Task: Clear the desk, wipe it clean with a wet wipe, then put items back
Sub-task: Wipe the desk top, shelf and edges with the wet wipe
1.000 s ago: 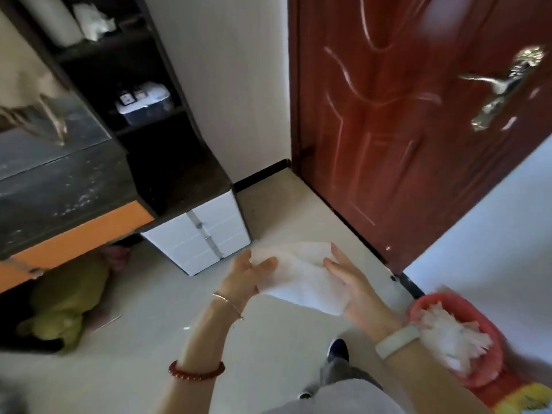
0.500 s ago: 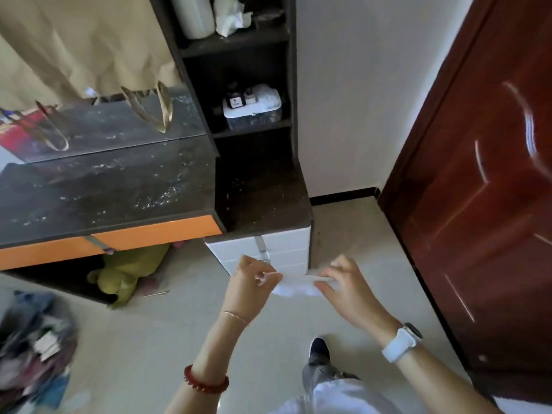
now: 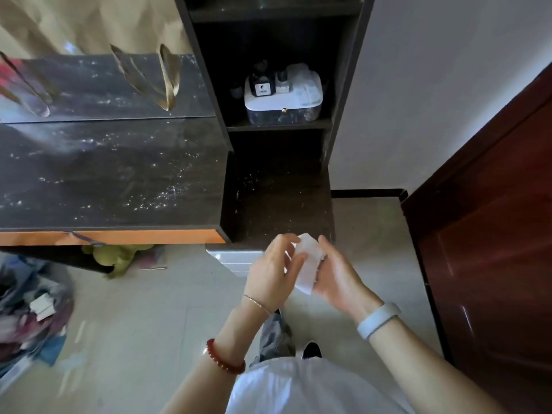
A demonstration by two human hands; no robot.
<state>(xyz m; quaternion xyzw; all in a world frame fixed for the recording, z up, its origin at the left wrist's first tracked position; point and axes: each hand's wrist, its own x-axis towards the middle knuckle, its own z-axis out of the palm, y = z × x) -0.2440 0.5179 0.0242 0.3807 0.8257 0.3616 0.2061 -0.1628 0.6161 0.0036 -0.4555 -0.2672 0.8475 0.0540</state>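
Wipe (image 3: 309,265) folded, pinched between left hand (image 3: 273,271) and right hand (image 3: 337,274), both grips closed on it, near right end of dusty dark counter (image 3: 113,174), above floor.

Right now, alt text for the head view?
Both hands, left and right, hold a folded white wipe in front of a dusty dark desk. A shelf on the desk's right holds a white box; a red door stands right.

Dim, soft light from the upper left; glare streaks across the dusty desk (image 3: 113,174), dark shelf (image 3: 277,55) recesses, motion blur on the floor pile at left, wide-angle bending at the edges.
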